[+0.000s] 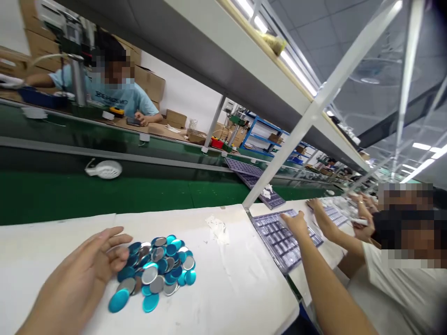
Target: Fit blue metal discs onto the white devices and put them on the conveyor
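Observation:
My left hand (82, 274) is beside a heap of small round discs (162, 265) on the white work surface. Its fingers are apart and loosely bent, with the tips at the heap's left edge and nothing visible in them. Some discs show shiny blue faces, others silver; a few lie loose at the front. To the right, my right hand (296, 225) is at the far edge of a purple compartment tray (279, 239), thumb over the rim, other fingers partly hidden. Clear pieces appear to fill the tray's compartments.
A crumpled white scrap (218, 229) lies behind the discs. More purple trays (256, 179) and a white plastic part (104, 169) rest on the green belt (157, 193). A slanted white post (279, 163) rises near my tray. Co-workers sit at right and across the belt.

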Action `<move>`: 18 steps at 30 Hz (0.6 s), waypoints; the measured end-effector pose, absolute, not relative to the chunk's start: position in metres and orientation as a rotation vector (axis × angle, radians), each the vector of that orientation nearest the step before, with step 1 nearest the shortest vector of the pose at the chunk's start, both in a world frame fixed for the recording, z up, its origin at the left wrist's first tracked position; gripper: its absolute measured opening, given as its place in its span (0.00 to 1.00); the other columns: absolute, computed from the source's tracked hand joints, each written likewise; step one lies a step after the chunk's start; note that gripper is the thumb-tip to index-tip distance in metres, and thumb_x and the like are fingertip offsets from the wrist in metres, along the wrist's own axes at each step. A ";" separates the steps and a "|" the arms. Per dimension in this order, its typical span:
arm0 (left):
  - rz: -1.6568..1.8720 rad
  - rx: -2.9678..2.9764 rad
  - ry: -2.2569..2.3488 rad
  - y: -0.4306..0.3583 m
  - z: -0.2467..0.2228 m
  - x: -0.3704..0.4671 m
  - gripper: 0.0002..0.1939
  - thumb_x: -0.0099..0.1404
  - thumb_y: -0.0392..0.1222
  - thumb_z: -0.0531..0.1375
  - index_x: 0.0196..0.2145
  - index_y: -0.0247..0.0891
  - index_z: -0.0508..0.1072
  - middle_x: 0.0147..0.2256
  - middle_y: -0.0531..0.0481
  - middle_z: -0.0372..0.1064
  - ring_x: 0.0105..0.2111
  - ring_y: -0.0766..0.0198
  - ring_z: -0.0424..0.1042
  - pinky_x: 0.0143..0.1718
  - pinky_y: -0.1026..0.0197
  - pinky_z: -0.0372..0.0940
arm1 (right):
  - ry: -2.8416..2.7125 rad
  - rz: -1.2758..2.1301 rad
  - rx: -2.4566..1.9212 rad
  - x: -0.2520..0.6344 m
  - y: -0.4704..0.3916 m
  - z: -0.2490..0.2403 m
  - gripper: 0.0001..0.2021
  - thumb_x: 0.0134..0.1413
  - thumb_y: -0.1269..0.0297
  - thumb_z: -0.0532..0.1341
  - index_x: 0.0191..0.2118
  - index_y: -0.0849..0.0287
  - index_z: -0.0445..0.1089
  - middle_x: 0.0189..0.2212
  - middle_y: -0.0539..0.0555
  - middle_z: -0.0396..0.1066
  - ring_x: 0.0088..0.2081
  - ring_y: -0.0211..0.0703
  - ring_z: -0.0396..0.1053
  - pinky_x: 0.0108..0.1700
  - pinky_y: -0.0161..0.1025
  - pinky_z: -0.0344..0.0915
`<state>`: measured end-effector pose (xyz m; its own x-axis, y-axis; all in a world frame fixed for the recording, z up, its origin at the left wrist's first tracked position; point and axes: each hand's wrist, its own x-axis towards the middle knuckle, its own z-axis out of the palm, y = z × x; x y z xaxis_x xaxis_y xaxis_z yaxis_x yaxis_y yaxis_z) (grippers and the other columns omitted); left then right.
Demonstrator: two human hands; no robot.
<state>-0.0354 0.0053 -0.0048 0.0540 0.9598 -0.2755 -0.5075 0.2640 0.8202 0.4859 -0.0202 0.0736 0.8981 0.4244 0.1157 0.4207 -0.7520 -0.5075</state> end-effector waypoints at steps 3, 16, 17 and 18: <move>1.141 0.683 0.957 -0.026 0.028 -0.013 0.12 0.63 0.49 0.64 0.43 0.45 0.73 0.35 0.53 0.73 0.24 0.67 0.66 0.23 0.65 0.68 | -0.857 0.070 -2.367 0.437 -0.024 0.075 0.42 0.56 0.54 0.67 0.68 0.61 0.47 0.52 0.65 0.70 0.52 0.60 0.70 0.54 0.54 0.65; 0.896 0.373 0.780 -0.046 0.050 0.002 0.24 0.66 0.59 0.57 0.26 0.34 0.72 0.14 0.49 0.66 0.12 0.71 0.55 0.15 0.69 0.53 | -1.946 0.677 -1.242 0.192 -0.008 0.041 0.11 0.61 0.64 0.60 0.48 0.55 0.72 0.38 0.54 0.70 0.42 0.47 0.68 0.47 0.44 0.64; 0.921 0.361 0.795 -0.045 0.050 0.000 0.24 0.65 0.60 0.57 0.25 0.35 0.72 0.13 0.50 0.65 0.12 0.71 0.54 0.15 0.69 0.53 | -1.995 0.677 -1.338 0.198 -0.004 0.038 0.08 0.60 0.67 0.59 0.43 0.55 0.74 0.35 0.53 0.68 0.39 0.46 0.68 0.44 0.43 0.64; 0.948 0.347 0.804 -0.044 0.049 -0.002 0.25 0.64 0.61 0.58 0.25 0.35 0.72 0.12 0.51 0.63 0.12 0.72 0.53 0.15 0.70 0.52 | -2.062 0.699 -1.402 0.202 -0.001 0.034 0.07 0.58 0.69 0.61 0.40 0.55 0.75 0.33 0.52 0.67 0.38 0.46 0.68 0.42 0.42 0.64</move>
<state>-0.0016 -0.0436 0.0487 0.3290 0.8272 -0.4555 -0.5850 0.5571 0.5894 0.2024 -0.0014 0.0343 -0.3089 0.9397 0.1469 0.6564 0.3224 -0.6820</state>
